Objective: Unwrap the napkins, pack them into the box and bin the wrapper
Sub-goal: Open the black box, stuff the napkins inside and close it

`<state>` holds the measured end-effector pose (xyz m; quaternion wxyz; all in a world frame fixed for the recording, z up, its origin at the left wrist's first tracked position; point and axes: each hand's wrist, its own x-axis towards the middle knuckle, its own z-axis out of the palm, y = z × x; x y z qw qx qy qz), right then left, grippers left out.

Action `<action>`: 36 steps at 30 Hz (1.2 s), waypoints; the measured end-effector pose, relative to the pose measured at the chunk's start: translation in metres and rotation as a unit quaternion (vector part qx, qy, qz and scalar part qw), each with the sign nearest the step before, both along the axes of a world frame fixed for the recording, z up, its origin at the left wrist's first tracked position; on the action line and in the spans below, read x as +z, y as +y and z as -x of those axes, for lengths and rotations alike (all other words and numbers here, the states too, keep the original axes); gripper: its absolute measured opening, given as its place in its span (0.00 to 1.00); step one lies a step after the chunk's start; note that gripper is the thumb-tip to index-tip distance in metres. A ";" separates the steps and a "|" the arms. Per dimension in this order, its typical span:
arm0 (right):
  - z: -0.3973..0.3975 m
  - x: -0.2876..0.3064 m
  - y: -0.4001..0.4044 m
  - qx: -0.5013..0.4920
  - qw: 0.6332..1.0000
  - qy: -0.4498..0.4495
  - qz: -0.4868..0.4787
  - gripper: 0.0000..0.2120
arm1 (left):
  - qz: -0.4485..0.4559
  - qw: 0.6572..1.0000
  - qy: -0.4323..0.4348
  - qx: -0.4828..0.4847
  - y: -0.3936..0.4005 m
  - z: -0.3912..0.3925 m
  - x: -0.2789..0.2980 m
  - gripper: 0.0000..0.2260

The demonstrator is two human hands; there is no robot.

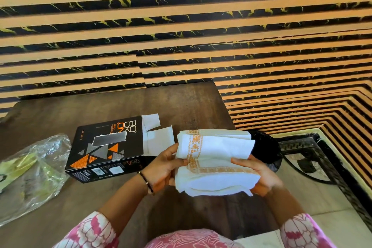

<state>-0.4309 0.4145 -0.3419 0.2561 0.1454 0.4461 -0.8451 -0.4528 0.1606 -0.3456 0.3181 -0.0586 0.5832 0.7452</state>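
Note:
A folded stack of white napkins [217, 159] with orange embroidered borders is held above the table's right edge. My left hand [163, 165] grips its left side and my right hand [255, 173] holds its right side from below. The black box [106, 147] with orange triangles lies flat on the table just left of my hands, its white end flaps [159, 141] open toward the napkins. The clear plastic wrapper [34, 173] lies crumpled at the table's left.
The dark wooden table [120, 104] ends at the right just past the napkins. A black bin [267, 151] stands on the floor beyond that edge, partly hidden behind the napkins. A striped black-and-orange wall rises behind.

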 end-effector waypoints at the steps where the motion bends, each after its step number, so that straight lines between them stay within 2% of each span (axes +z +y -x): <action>1: 0.002 0.006 -0.002 -0.012 1.000 -0.001 0.007 0.40 | 0.004 1.000 0.002 0.004 -0.003 0.001 0.002 0.18; 2: 0.005 0.011 -0.009 -0.027 1.000 -0.002 0.005 0.31 | 0.010 1.000 0.003 0.008 -0.005 0.002 0.005 0.18; 3: 0.007 0.013 -0.018 -0.057 0.998 -0.012 -0.019 0.16 | 0.017 1.000 0.003 0.009 -0.007 0.003 0.008 0.18; 4: 0.013 0.018 -0.030 -0.094 0.992 -0.042 -0.077 0.06 | 0.028 1.000 0.001 0.012 -0.011 0.005 0.013 0.18; 6: 0.009 0.011 -0.037 -0.157 0.966 -0.053 -0.199 0.16 | 0.072 0.997 0.008 0.019 -0.022 0.010 0.023 0.17; 9: 0.023 0.005 -0.043 -0.228 0.947 -0.028 -0.225 0.20 | 0.191 0.975 0.081 0.079 -0.048 0.022 0.033 0.10; 10: 0.030 -0.002 -0.039 -0.255 0.930 -0.050 -0.259 0.20 | 0.258 0.952 0.128 0.107 -0.059 0.027 0.034 0.09; 12: 0.053 -0.013 -0.048 -0.258 0.893 -0.144 -0.340 0.20 | 0.432 0.861 0.235 0.129 -0.085 0.037 0.026 0.12; 14: 0.077 -0.006 -0.068 -0.205 0.895 -0.154 -0.364 0.20 | 0.552 0.777 0.290 0.090 -0.111 0.045 0.012 0.17; 15: 0.082 -0.003 -0.072 -0.182 0.903 -0.144 -0.363 0.20 | 0.589 0.751 0.294 0.051 -0.120 0.047 0.004 0.20; 17: 0.093 -0.011 -0.075 -0.183 0.934 -0.116 -0.285 0.19 | 0.650 0.705 0.282 -0.021 -0.131 0.046 -0.014 0.27; 19: 0.101 -0.006 -0.093 -0.110 0.952 -0.119 -0.258 0.18 | 0.680 0.671 0.292 -0.044 -0.131 0.043 -0.025 0.32; 20: 0.108 -0.010 -0.100 -0.104 0.966 -0.128 -0.201 0.18 | 0.685 0.664 0.297 -0.043 -0.131 0.043 -0.027 0.34; 22: 0.110 -0.029 -0.100 -0.029 0.996 -0.058 -0.057 0.15 | 0.688 0.661 0.297 -0.042 -0.132 0.044 -0.028 0.34; 23: 0.108 -0.034 -0.100 -0.001 0.999 -0.026 -0.021 0.11 | 0.688 0.660 0.299 -0.043 -0.132 0.045 -0.028 0.33; 24: 0.111 -0.037 -0.101 0.003 0.998 -0.054 -0.017 0.10 | 0.688 0.659 0.301 -0.043 -0.134 0.046 -0.030 0.33; 26: 0.115 -0.039 -0.107 0.007 0.996 -0.077 -0.037 0.06 | 0.685 0.659 0.307 -0.042 -0.135 0.045 -0.031 0.32; 28: 0.113 -0.033 -0.109 0.024 0.995 -0.081 -0.060 0.15 | 0.682 0.662 0.307 -0.041 -0.134 0.044 -0.031 0.32; 29: 0.114 -0.032 -0.110 0.014 0.992 -0.086 -0.087 0.11 | 0.682 0.664 0.304 -0.042 -0.134 0.045 -0.030 0.32; 30: 0.114 -0.030 -0.111 -0.010 0.989 -0.098 -0.108 0.13 | 0.683 0.663 0.303 -0.043 -0.134 0.045 -0.030 0.32; 32: 0.123 -0.028 -0.108 -0.004 0.980 -0.115 -0.161 0.23 | 0.688 0.658 0.303 -0.048 -0.135 0.045 -0.030 0.32; 36: 0.132 -0.014 -0.109 0.079 0.962 -0.084 -0.246 0.19 | 0.681 0.662 0.311 -0.041 -0.134 0.044 -0.030 0.32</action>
